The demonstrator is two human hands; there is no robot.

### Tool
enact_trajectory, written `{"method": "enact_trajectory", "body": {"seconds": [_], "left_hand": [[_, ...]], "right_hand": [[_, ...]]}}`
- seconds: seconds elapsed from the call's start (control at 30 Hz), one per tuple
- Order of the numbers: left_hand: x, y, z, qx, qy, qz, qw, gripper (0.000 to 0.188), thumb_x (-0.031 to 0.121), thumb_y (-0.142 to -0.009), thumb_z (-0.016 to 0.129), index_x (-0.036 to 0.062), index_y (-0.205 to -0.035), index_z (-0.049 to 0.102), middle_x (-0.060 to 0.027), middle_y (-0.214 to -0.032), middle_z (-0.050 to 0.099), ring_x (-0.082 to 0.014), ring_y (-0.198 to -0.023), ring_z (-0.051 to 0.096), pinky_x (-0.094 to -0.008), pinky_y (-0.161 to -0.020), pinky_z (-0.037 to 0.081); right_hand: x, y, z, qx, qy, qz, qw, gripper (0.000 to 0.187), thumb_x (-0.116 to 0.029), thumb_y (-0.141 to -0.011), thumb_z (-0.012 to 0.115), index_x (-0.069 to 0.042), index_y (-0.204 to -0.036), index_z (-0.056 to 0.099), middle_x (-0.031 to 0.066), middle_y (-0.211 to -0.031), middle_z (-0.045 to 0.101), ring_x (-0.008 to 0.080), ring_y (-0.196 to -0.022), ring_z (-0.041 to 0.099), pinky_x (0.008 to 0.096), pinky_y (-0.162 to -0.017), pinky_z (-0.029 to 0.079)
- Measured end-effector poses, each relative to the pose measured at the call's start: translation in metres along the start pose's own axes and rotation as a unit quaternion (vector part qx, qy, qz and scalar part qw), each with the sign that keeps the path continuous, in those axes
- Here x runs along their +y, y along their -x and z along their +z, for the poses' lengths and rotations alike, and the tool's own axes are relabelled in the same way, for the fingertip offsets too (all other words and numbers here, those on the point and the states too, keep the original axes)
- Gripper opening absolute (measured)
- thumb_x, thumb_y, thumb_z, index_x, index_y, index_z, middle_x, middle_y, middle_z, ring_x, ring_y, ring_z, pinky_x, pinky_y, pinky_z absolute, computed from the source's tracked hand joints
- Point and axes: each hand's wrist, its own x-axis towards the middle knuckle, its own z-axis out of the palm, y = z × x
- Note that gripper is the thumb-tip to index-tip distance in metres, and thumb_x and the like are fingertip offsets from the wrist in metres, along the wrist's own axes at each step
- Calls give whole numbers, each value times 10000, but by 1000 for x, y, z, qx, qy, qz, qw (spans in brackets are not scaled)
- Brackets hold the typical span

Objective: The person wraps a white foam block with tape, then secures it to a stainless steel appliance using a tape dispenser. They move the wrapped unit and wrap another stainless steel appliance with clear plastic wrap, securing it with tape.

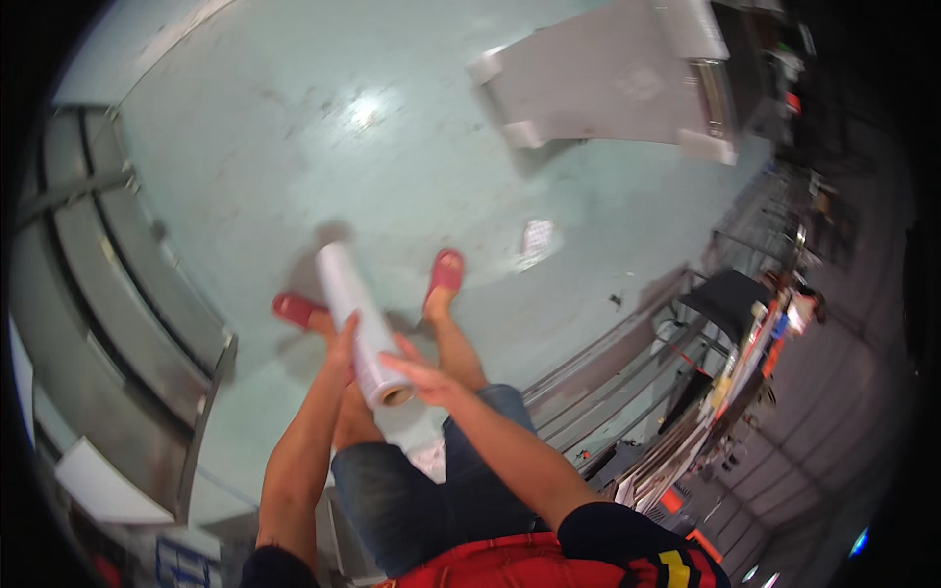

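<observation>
A pale green, glossy concrete floor (pixel 392 147) fills the view, with a grey metal rack (pixel 127 294) at nine o'clock, a flat grey machine bed (pixel 608 78) at one o'clock and cluttered railings (pixel 627 363) at four o'clock. The person stands in red sandals (pixel 446 271) and denim shorts (pixel 441 490). Near the centre, a roll of clear plastic film (pixel 355 318) on a cardboard core points toward eleven o'clock. The left hand (pixel 343 343) wraps around its side, fingers closed on it. The right hand (pixel 421 377) lies flat and open against the near end by the core. The roll seems to be carried or steadied; any further move calls for a firm two-handed grip so that it does not slip.
</observation>
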Motion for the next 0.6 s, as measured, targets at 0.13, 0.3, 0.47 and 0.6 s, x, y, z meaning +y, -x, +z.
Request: {"method": "enact_trajectory", "body": {"seconds": [0.13, 0.3, 0.47, 0.6], "left_hand": [[-49, 10, 16, 6, -8, 65, 998, 786, 518, -1108, 592, -46, -1622, 403, -198, -1459, 633, -327, -1285, 651, -457, -1115, 522], [-70, 50, 48, -30, 121, -46, 991, 778, 607, -1151, 412, 11, -1651, 384, -177, -1531, 601, -332, -1337, 636, -458, -1146, 503], [-68, 77, 62, -60, 133, -143, 979, 830, 736, -1115, 287, 140, -1683, 386, -143, -1596, 554, -323, -1443, 572, -553, -1202, 449], [-75, 76, 58, -70, 124, -114, 983, 837, 712, -1126, 305, 96, -1691, 351, -159, -1617, 528, -322, -1468, 551, -515, -1226, 445]], "right_hand": [[27, 3, -43, -44, -168, 6, 985, 860, -459, -1060, 691, -211, -1730, 211, 100, -1648, 426, 280, -1514, 454, 540, -1195, 456], [43, 1, -71, -93, -289, 50, 951, 786, -514, -1065, 647, -207, -1694, 288, 86, -1597, 477, 266, -1480, 485, 548, -1191, 443], [46, -3, -107, -6, 114, 37, 993, 766, -502, -1083, 620, -140, -1705, 359, 114, -1635, 488, 263, -1476, 485, 454, -1227, 398], [53, -14, -118, 94, 173, -25, 980, 815, -474, -1095, 606, -78, -1734, 291, 182, -1689, 429, 271, -1519, 452, 410, -1262, 346]]}}
